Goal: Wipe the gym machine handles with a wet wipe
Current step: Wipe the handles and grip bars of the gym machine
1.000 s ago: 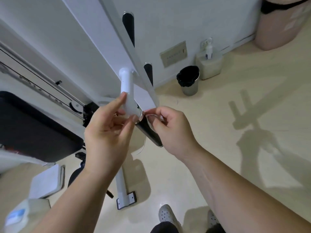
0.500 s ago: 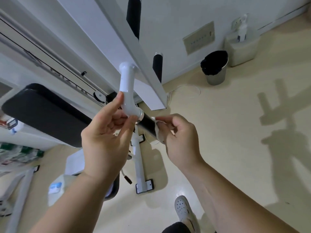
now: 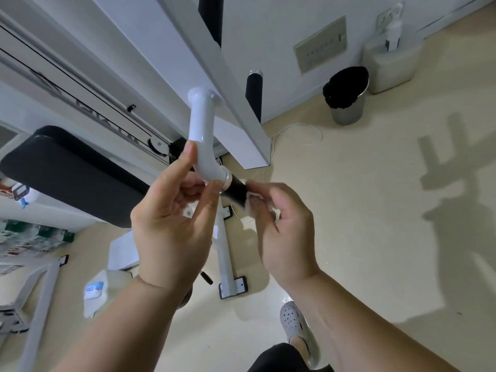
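A white bent tube (image 3: 201,135) hangs from the machine's white beam (image 3: 214,76) and ends in a black handle grip (image 3: 236,191). My left hand (image 3: 171,224) pinches the tube's lower bend just above the grip. My right hand (image 3: 284,232) wraps a white wet wipe (image 3: 251,202) around the grip's lower part, hiding its end. Two more black handle grips stick out of the beam, one (image 3: 253,96) further back and another (image 3: 210,17) at the top edge.
A black padded seat (image 3: 67,178) sits at the left. A black-lined metal bin (image 3: 346,95) and a pump bottle on a white container (image 3: 391,60) stand by the wall. A wipe pack (image 3: 94,291) lies on the floor below. My shoe (image 3: 295,326) is near the bottom.
My right hand slid the wipe down along the black grip, so more of the grip shows below the tube. The view shifted; my left hand kept its pinch on the bend.
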